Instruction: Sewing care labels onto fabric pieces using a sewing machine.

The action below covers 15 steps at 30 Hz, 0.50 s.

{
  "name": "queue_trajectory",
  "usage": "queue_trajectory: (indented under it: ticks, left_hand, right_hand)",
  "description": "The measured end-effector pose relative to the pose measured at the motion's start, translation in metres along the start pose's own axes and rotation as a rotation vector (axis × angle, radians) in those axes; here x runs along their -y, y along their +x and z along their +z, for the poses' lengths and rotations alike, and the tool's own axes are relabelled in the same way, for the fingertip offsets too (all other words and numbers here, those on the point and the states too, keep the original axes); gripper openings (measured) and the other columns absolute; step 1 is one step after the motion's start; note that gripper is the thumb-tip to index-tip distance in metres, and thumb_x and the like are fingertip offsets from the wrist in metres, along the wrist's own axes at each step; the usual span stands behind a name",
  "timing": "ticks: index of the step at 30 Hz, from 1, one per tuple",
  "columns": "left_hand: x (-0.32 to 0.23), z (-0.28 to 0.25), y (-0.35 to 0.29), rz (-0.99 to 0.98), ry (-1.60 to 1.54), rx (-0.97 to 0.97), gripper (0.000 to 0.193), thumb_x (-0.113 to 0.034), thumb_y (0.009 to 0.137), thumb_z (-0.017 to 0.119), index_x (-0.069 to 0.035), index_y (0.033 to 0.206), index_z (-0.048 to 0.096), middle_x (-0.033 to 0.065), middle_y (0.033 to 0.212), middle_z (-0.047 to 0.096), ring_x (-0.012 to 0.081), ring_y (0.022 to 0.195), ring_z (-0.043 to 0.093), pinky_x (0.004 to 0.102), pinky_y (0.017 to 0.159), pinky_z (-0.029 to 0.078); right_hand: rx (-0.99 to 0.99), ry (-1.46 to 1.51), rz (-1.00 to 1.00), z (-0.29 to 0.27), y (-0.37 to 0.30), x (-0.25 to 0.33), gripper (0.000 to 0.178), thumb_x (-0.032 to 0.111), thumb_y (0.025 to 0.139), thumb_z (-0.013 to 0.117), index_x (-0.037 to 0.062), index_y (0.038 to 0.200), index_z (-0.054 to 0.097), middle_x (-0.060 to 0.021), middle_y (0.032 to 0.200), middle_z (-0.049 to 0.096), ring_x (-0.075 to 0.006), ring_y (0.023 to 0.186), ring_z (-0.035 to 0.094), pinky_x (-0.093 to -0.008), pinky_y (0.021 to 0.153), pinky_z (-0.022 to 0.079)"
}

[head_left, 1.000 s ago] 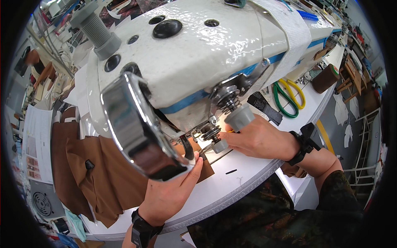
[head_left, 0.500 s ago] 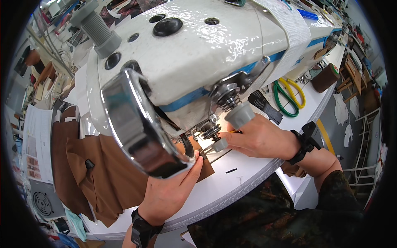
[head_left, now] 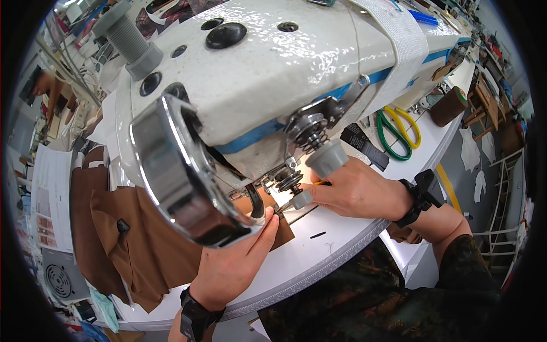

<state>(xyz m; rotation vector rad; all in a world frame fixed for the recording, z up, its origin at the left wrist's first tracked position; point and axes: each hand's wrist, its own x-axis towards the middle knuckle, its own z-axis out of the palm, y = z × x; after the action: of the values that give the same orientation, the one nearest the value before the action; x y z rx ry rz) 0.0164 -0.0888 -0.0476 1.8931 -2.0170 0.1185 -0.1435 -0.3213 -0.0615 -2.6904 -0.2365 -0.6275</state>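
Observation:
My left hand lies with stretched fingers on a piece of brown fabric, its fingertips at the fabric's edge beside the sewing machine's needle area. The white sewing machine hides part of that hand and the fabric under it. My right hand is closed on a small tool with slim metal tips and a bit of yellow. The tips point at the fabric next to my left fingertips. Grey tension knobs partly cover the tool, so its exact kind does not show.
Scissors with green and yellow handles lie right of the machine, by a black label strip and a brown thread cone. A small black strip rests near the table's curved edge. Printed sheets are at left.
The machine head appears slightly farther left in the picture. Both hands stay almost in place, with only a slight shift of the right fingers and the tool.

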Motion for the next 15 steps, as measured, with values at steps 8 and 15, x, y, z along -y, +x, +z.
queue_trajectory:
  ticks: [8,15]
  left_hand:
    - [-0.0007,-0.0016,0.0004,-0.007,0.003,0.012,0.036,-0.003,0.085,0.070,-0.003,0.120,0.075,0.0065,0.125,0.073,0.0200,0.116,0.069,0.0361,0.098,0.052]
    - [-0.0030,-0.0047,-0.0006,-0.045,-0.035,0.068,0.035,-0.003,0.086,0.070,-0.003,0.120,0.075,0.0064,0.126,0.073,0.0199,0.117,0.069,0.0360,0.098,0.052]
  right_hand:
    - [-0.004,-0.010,-0.021,-0.0014,-0.0007,-0.0018,0.022,0.014,0.088,0.073,0.0097,0.110,0.068,-0.0059,0.086,0.054,-0.0248,0.082,0.060,-0.0371,0.074,0.052]
    - [-0.009,0.031,-0.012,-0.0047,-0.0016,-0.0011,0.027,0.012,0.087,0.078,0.0094,0.113,0.070,-0.0057,0.087,0.056,-0.0251,0.081,0.061,-0.0371,0.073,0.052]
